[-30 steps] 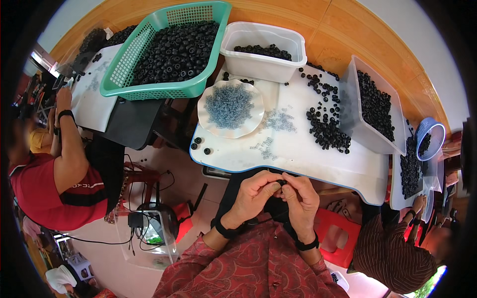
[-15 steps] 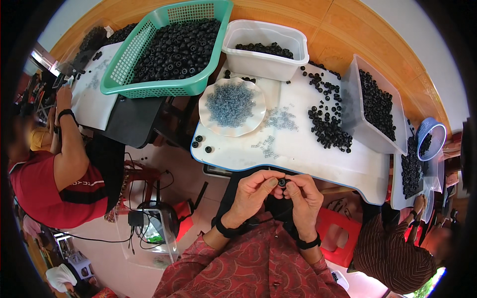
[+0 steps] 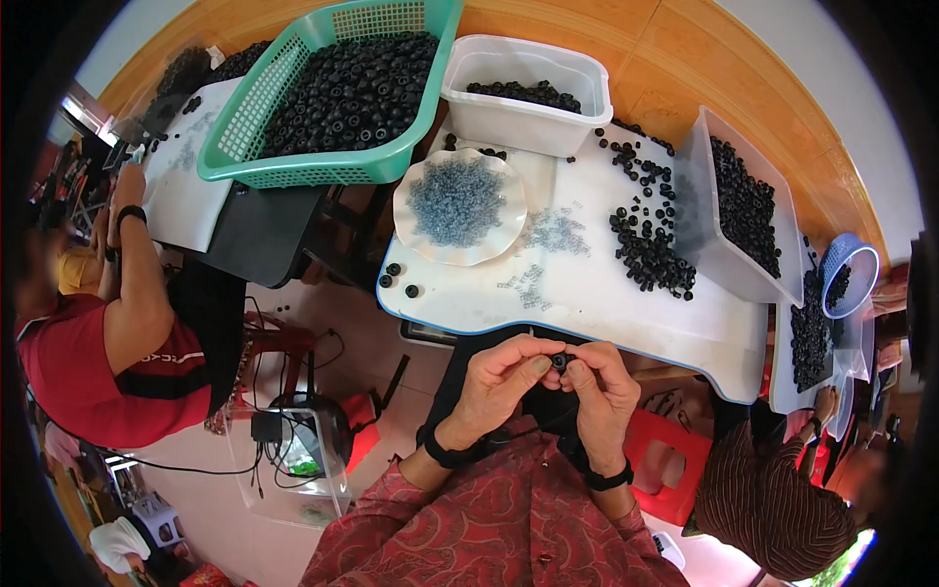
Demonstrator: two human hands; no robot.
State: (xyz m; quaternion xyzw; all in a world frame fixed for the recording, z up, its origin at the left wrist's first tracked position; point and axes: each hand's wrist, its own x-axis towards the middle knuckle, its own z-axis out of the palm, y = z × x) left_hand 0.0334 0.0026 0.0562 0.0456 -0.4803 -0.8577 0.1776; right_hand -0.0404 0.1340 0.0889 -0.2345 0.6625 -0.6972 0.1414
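Observation:
Between my fingertips, just off the table's near edge, is a small round black part (image 3: 559,362) with a hole in its middle. My left hand (image 3: 500,384) pinches it from one side with thumb and forefinger. From the other side my right hand (image 3: 599,393) pinches it too, partly covering it. Whether a second small piece is held is too small to tell. Beyond my hands, a wavy-rimmed white plate (image 3: 415,238) bears a heap of small clear bluish pieces (image 3: 456,203). More clear pieces (image 3: 554,232) lie loose beside it. Several black parts (image 3: 412,291) sit near the table's left corner.
A green basket (image 3: 323,174) full of black parts stands back left, beside a white tub (image 3: 528,127). On the right are a pile of black parts (image 3: 653,256), a translucent bin (image 3: 702,235) and a blue basket (image 3: 849,279). People sit at both sides; a red stool (image 3: 675,455) is nearby.
Both hands stay together on the black part, with only a slight shift of the fingers. The whole view has moved a little.

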